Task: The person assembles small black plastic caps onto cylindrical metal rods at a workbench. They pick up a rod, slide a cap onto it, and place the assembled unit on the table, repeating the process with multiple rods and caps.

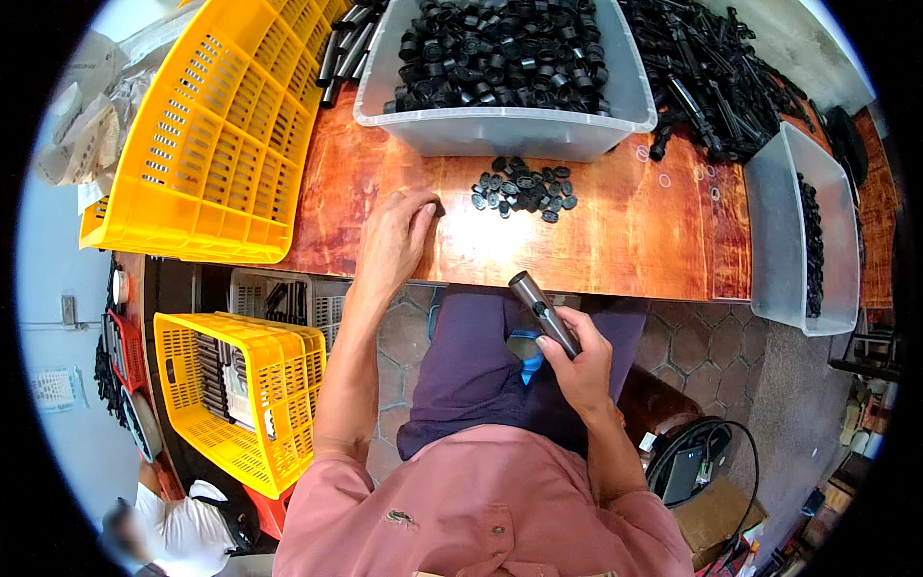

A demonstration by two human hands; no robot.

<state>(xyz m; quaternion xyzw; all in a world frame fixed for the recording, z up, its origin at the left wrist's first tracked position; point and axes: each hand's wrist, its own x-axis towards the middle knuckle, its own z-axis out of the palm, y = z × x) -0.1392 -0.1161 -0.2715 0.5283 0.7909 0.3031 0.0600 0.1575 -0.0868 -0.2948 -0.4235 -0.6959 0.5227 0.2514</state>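
My right hand [585,361] is wrapped round a dark, shiny tube [531,298] with an opening in its side, held tilted over my lap just off the table's front edge. My left hand [394,236] rests on the wooden table [625,236], its fingertips closed on a small black oval piece [439,208] that is mostly hidden. To the right of that hand lies a loose pile of small black oval pieces [524,186]. Behind the pile stands a translucent bin [500,130] full of black ring-like parts [500,58].
A yellow crate [207,135] leans at the table's left; dark tubes [348,48] lie beside it. Black parts [711,77] heap at the back right, near another clear bin [803,231]. Below left sits another yellow crate [240,385]. A person [183,529] is at lower left.
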